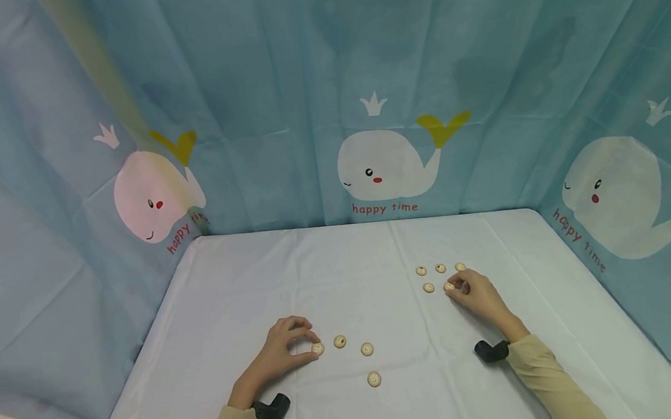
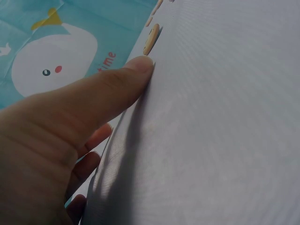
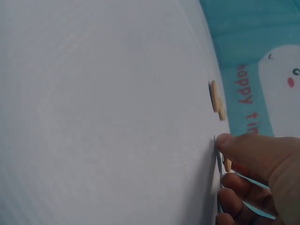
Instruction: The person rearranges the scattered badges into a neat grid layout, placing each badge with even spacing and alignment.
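Observation:
My left hand (image 1: 283, 346) is low over the white table, thumb and forefinger pinching the sides of a small round wooden disc (image 1: 318, 349). Beyond the left thumb, the left wrist view shows another disc (image 2: 151, 40) edge-on. Farther back on the right, my right hand (image 1: 479, 295) pinches a similar disc (image 1: 449, 286) between thumb and fingers. Around it lie a disc (image 1: 429, 288) to its left and a row of three behind, with one disc (image 1: 460, 267) close to the knuckles. The right thumb hides its own disc in the right wrist view.
Right of the left hand lie a disc with a dark mark (image 1: 340, 341), another disc (image 1: 367, 349) and a nearer one (image 1: 374, 379). A white cloth covers the table (image 1: 316, 264). Blue curtains (image 1: 267, 109) with whale prints stand behind and at both sides.

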Available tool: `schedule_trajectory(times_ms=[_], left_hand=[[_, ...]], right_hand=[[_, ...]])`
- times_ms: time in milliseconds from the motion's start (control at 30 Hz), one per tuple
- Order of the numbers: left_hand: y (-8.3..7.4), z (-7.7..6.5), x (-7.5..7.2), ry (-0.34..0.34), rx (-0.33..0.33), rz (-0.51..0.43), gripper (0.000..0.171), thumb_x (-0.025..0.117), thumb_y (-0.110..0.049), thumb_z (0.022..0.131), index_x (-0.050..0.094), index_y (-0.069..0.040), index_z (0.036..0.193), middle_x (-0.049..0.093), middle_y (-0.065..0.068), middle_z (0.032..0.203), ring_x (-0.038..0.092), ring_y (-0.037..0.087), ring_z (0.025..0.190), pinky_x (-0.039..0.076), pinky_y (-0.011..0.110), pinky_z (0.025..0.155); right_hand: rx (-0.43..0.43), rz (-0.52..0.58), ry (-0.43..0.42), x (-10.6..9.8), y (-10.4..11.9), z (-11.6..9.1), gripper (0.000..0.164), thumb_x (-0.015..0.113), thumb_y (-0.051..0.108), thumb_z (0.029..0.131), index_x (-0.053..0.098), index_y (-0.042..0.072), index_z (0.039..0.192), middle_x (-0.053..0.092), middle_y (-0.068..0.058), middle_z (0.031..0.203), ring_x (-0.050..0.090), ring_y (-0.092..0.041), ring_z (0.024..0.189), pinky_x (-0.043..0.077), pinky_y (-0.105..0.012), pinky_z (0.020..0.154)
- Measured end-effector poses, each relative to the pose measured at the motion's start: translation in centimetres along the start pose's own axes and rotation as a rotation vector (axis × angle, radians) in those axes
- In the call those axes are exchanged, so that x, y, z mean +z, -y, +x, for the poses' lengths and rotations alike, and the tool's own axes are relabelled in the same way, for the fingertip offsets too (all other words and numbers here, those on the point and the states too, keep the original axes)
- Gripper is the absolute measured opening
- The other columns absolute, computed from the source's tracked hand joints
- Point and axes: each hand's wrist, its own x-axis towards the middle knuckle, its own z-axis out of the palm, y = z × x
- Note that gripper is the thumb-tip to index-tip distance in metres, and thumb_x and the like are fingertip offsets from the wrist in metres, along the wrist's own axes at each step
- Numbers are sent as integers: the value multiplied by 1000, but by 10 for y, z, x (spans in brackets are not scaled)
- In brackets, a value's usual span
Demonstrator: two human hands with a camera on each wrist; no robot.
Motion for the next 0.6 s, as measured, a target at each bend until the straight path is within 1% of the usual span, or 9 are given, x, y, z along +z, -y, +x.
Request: schedule_trajectory(times_ms=[333,600], left_hand=[[-2,0,0,1,-9,-7,19,76,-37,74,67,-33,90,55,0,113,43,20,110,29,54,92],[-2,0,-2,7,-11,-11,19,76,-38,74,67,-32,91,55,1,113,43,19,109,29,54,93]], right_hand=[[15,7,8,-2,-3,5,21,75,18,78,68,4,91,58,-4,79,49,-12,65,40,-25,56],[40,19,45,-3,-4,7,23,75,17,78,68,3,94,58,-5,81,49,-13,66,41,-26,58]])
